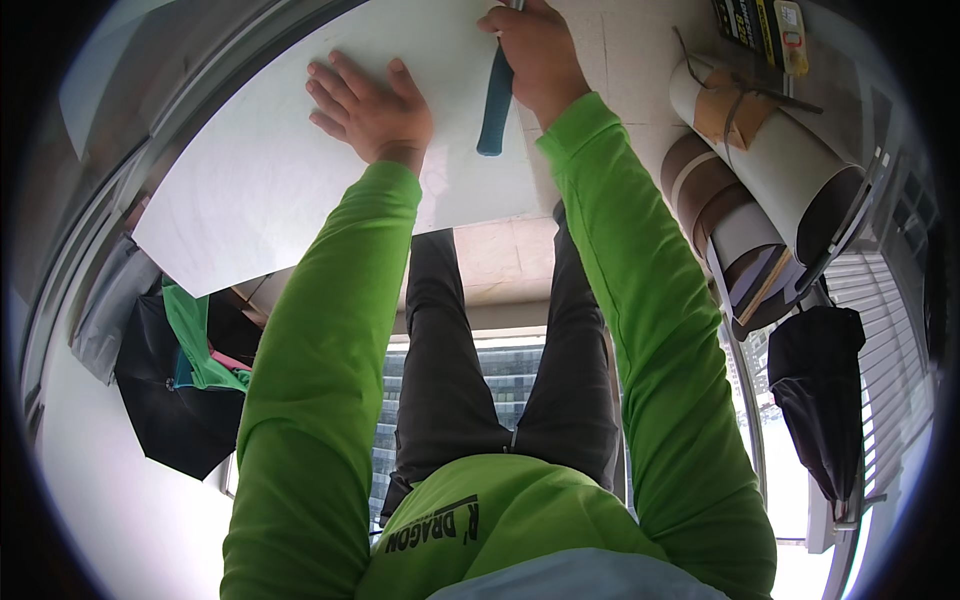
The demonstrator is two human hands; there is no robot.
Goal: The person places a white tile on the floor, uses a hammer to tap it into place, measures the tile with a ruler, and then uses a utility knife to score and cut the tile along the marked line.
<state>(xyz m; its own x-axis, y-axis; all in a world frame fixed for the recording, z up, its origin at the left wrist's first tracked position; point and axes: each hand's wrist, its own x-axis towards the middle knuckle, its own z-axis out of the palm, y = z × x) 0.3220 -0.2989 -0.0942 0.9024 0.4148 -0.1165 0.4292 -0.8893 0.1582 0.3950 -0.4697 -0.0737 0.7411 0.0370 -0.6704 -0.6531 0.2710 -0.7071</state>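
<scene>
A large white board (240,190) spreads across the upper left and middle. My left hand (375,112) lies on it, palm down with the fingers spread, and holds nothing. To its right, my right hand (540,55) is closed around a tool with a teal grip (495,105). The grip's end points down toward me over the board's right part. A bit of metal shaft shows above the fingers; the tool's far end is cut off by the top edge, so its kind cannot be told.
At right stand a rolled white sheet (800,165) tied with cord, brown rolled material (705,190) and a folded black umbrella (815,385). A black-and-yellow package (765,30) lies at upper right. Lower left is an open black umbrella (160,400) with green cloth (195,335). Pale tiles (500,255) show between my legs.
</scene>
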